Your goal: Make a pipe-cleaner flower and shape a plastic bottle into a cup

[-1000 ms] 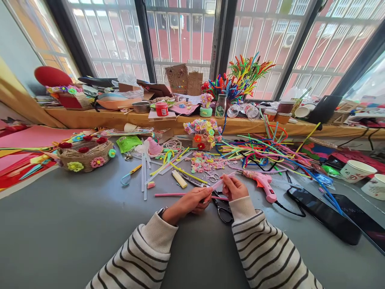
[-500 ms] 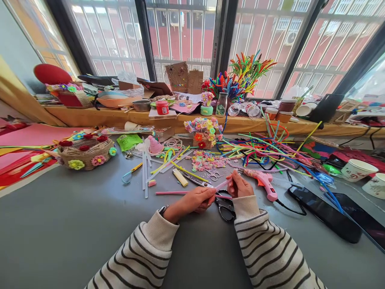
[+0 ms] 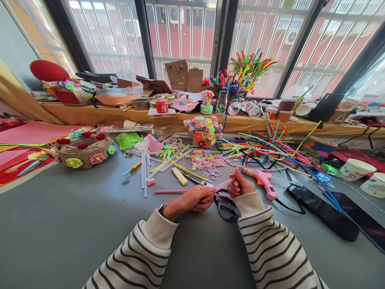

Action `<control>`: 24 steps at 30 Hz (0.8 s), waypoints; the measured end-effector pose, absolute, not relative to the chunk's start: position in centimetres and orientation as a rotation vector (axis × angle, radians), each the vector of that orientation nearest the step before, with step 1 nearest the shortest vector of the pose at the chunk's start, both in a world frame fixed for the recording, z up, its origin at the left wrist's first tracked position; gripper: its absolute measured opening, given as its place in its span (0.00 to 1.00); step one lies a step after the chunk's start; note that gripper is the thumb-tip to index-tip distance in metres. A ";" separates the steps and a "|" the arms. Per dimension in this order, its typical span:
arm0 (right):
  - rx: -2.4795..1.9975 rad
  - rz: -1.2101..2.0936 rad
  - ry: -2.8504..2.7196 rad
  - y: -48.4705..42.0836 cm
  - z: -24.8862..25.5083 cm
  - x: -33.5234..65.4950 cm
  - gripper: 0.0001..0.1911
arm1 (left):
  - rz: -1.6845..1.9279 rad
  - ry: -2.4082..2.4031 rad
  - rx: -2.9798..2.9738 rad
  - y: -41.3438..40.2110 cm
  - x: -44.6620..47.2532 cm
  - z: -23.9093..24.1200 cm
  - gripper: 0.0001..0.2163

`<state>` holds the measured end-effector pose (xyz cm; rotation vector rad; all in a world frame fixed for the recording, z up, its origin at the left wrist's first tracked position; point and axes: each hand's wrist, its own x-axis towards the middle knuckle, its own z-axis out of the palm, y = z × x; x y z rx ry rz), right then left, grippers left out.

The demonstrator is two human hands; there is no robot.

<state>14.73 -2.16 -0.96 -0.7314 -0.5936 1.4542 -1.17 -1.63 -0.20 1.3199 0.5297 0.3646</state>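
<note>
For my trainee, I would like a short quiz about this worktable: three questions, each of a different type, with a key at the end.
1. True or false: the left hand and the right hand both hold the pale pink strip.
2. Which of these lies beside the right hand, on its right side?
a) glass bottle
b) pink glue gun
c) pearl beads
3. Fill the gap: next to the woven basket lies a ____ packet.

Key: 1. True. 2. b. 3. Green.
</note>
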 end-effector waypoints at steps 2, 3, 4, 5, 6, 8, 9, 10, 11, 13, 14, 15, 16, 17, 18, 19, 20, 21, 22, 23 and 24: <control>-0.736 1.471 -0.571 -2.3 -0.9 14.9 0.14 | 0.402 0.562 1.339 -1.6 -1.1 -0.3 0.16; -0.750 1.453 -0.567 -2.3 -0.8 15.0 0.14 | 0.434 0.583 1.349 -1.5 -1.1 -0.4 0.16; -0.772 1.413 -0.570 -2.3 -0.8 15.2 0.14 | 0.471 0.604 1.359 -1.4 -1.1 -0.5 0.16; -0.794 1.361 -0.576 -2.3 -0.8 15.3 0.14 | 0.509 0.620 1.366 -1.2 -1.1 -0.6 0.15; -0.816 1.303 -0.581 -2.3 -0.9 15.5 0.13 | 0.555 0.639 1.375 -1.1 -1.1 -0.7 0.15; -0.853 1.195 -0.577 -2.3 -1.1 15.8 0.12 | 0.662 0.701 1.400 -0.8 -1.1 -0.7 0.14; -0.873 1.151 -0.575 -2.2 -1.2 15.9 0.12 | 0.707 0.734 1.411 -0.7 -1.1 -0.7 0.14; -0.893 1.110 -0.577 -2.2 -1.3 16.0 0.11 | 0.741 0.764 1.418 -0.7 -1.1 -0.7 0.14; -0.911 1.073 -0.585 -2.2 -1.4 16.0 0.11 | 0.764 0.787 1.422 -0.7 -1.1 -0.7 0.13; -0.941 1.013 -0.611 -2.1 -1.7 16.1 0.11 | 0.765 0.807 1.390 -0.7 -1.2 -0.6 0.12; -0.957 0.992 -0.623 -2.1 -1.8 16.2 0.11 | 0.760 0.815 1.349 -0.8 -1.2 -0.5 0.11; -0.974 0.970 -0.633 -2.1 -1.9 16.2 0.11 | 0.752 0.819 1.295 -0.8 -1.3 -0.5 0.11; -0.995 0.946 -0.640 -2.0 -2.0 16.3 0.10 | 0.737 0.817 1.230 -0.9 -1.4 -0.4 0.11; -1.019 0.922 -0.646 -2.0 -2.0 16.4 0.11 | 0.711 0.806 1.164 -0.9 -1.5 -0.4 0.11; -1.041 0.901 -0.650 -2.0 -2.1 16.4 0.11 | 0.679 0.788 1.103 -1.0 -1.6 -0.3 0.10; -1.057 0.888 -0.653 -2.0 -2.1 16.4 0.11 | 0.645 0.765 1.056 -0.9 -1.7 -0.3 0.10; -1.067 0.880 -0.655 -2.0 -2.0 16.5 0.12 | 0.611 0.742 1.017 -0.9 -1.8 -0.2 0.09; -1.074 0.880 -0.658 -2.0 -2.0 16.4 0.12 | 0.584 0.722 0.983 -0.9 -2.0 -0.2 0.09; -1.079 0.880 -0.662 -2.1 -1.9 16.4 0.12 | 0.559 0.706 0.953 -0.8 -2.1 -0.1 0.09; -1.083 0.875 -0.669 -2.1 -1.8 16.3 0.12 | 0.533 0.696 0.927 -0.7 -2.2 0.0 0.09; -1.087 0.861 -0.675 -2.2 -1.7 16.3 0.12 | 0.501 0.687 0.903 -0.7 -2.3 0.0 0.10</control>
